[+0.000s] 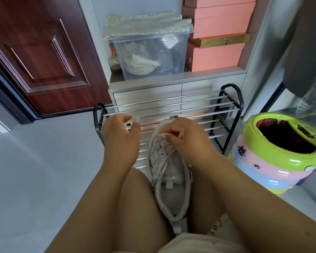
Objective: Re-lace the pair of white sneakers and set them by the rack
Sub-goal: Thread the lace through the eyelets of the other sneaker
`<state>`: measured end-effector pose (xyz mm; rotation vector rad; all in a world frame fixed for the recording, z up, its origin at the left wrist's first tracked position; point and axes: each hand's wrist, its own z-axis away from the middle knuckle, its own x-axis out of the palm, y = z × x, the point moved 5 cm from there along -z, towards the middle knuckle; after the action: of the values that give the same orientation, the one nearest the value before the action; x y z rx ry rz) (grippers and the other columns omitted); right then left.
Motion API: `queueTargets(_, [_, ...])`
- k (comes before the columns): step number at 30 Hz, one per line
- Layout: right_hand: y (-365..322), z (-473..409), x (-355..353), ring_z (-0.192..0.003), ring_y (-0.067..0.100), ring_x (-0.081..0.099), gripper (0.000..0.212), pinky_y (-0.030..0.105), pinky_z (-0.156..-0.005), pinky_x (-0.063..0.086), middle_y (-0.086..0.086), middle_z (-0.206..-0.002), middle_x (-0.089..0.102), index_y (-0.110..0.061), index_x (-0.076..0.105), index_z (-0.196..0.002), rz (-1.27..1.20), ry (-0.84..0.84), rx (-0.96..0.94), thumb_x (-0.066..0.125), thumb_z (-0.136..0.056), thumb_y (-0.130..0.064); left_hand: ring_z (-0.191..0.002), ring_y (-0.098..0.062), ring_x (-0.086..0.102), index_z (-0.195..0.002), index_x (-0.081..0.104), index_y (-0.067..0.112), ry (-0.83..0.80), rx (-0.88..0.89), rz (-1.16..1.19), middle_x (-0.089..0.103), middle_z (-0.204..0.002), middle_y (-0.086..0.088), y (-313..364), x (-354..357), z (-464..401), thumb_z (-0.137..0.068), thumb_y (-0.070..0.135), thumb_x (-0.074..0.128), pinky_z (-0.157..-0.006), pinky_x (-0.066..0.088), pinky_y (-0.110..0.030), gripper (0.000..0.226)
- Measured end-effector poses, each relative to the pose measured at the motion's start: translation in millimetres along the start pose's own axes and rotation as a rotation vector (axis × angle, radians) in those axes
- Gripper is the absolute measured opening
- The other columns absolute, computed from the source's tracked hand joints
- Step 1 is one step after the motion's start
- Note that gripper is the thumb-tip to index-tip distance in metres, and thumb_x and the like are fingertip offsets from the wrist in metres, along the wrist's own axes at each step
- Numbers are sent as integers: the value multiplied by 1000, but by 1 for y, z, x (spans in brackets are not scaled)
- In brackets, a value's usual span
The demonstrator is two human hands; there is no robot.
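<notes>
While sneaker (169, 172) lies wedged btwn person's thighs, toe twd rack (171, 110) | R hand (182, 136) on toe end, fingertips pinching lace (164, 162) nr front eyelets | L hand (119, 132) lifted beside shoe, fingers loosely curled, blurred, can't tell if holding anything | colourful bin (274, 152) at right

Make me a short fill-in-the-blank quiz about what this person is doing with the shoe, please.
1. The sneaker lies between the person's ____.
2. The right hand pinches the lace near the sneaker's ____ end.
3. Behind the hands stands a metal shoe ____.
4. The bin to the person's right has a ____ rim.

Missing words: knees; toe; rack; green
</notes>
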<state>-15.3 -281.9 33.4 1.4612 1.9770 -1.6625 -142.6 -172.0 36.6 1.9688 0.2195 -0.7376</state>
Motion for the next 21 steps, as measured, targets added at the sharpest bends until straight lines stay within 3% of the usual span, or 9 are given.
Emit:
queueTargets(2, [3,-2,3,-74,-2,43,11,8,-66,31,-13,-75,52,-19,76,-90,23,19,-7,67,-87,-25,-98,-6,56,-102,64,23,-314,24,119,63,-100,11,7,14,9,-99,38,42,-83,43,-23,27])
queueTargets(4, [0,-1,5,-75,3,44,10,10,-65,31,-11,-75,55,-19,76,-89,23,37,-22,68,-86,-24,-85,-7,61,-91,65,25,-534,-23,181,65,-85,10,5,25,18,-99,39,41,-79,44,-25,28])
queueTargets(7, [1,1,7,-69,4,47,13,12,-60,33,-8,-76,62,-19,75,-87,19,-3,34,67,-87,-28,-62,-7,54,-86,65,18,-550,-46,214,57,-69,4,-7,28,16,-98,32,49,-69,49,-27,24])
queueTargets(9, [8,4,7,-67,5,49,20,19,-58,34,-11,-69,58,-20,73,-84,56,-30,132,65,-86,-39,-55,-8,43,-88,64,10,-543,-75,244,48,-66,-2,-13,29,14,-97,29,52,-58,42,-25,24])
queueTargets(11, [13,10,9,-81,13,50,32,25,-67,34,-8,-72,54,-22,70,-77,227,-52,182,63,-83,-52,-50,-7,37,-84,65,11,-508,-55,199,44,-60,1,-17,29,12,-94,30,57,-55,35,-25,22])
queueTargets(13, [14,17,16,-98,19,44,41,30,-82,37,0,-89,54,-25,67,-71,404,-91,211,57,-79,-64,-48,-2,39,-78,66,18,-482,-30,147,49,-57,9,-21,29,11,-90,32,63,-56,36,-24,19])
queueTargets(15, [13,21,25,-104,21,43,49,34,-91,37,2,-95,55,-25,67,-68,442,-111,234,54,-74,-72,-52,5,47,-77,68,25,-462,-15,132,56,-59,14,-22,30,10,-88,32,65,-61,40,-22,13])
queueTargets(18, [17,22,32,-98,22,49,47,32,-83,41,4,-87,57,-25,57,-55,312,-150,300,63,-66,-70,-72,7,60,-79,69,32,-456,21,106,67,-73,16,-19,30,10,-86,29,68,-68,46,-18,8])
queueTargets(21, [17,22,30,-104,22,49,36,33,-86,44,4,-96,57,-26,68,-68,202,-158,339,75,-62,-60,-78,-3,65,-78,71,29,-462,61,70,71,-80,10,-19,28,8,-84,26,71,-71,48,-20,7])
